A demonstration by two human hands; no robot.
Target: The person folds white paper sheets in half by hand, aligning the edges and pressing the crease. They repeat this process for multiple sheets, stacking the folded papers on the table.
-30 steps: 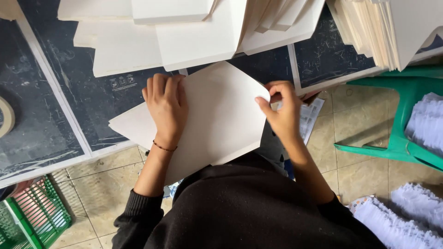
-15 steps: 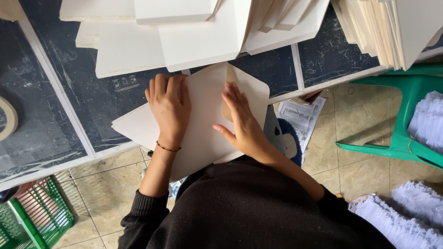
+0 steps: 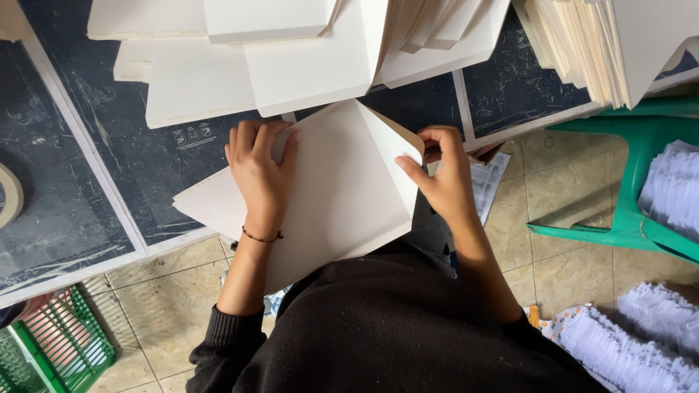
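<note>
Nearest the camera was the person's black top [image 3: 408, 335], w/ both forearms reaching fwd from it. White shredded-looking stacks [image 3: 626, 342] lay on the tiled floor at lower right, and a green wire basket [image 3: 51, 342] sat at lower left.

Left hand [image 3: 258, 171] lay palm-down on the card [image 3: 342, 189], fingers together and slightly curled at the far edge, pressing rather than gripping; a thin cord bracelet [image 3: 260, 237] ringed the wrist. The card was a big cream sheet, turned corner-on, half on the dark mat [image 3: 145, 167] and half hanging over the table edge toward the person.

Right hand [image 3: 440, 178] was at the card's right corner, thumb and fingers pinched on the folded flap [image 3: 397, 142], which stood lifted a bit off the sheet. Rest of that hand was curled in. Printed paper [image 3: 488, 185] showed just beyond it, lower down, near the floor.

A green plastic chair [image 3: 633, 182] stood to the right, w/ more white stacks on its seat.

Farther out, more cream sheets [image 3: 291, 58] overlapped across the mat's far side, one touching or just over the card's top corner; can't tell which. A thick pile of cream card [image 3: 590, 51] sat at top right. A tape roll [image 3: 9, 193] showed at the left edge, partly cut off.
</note>
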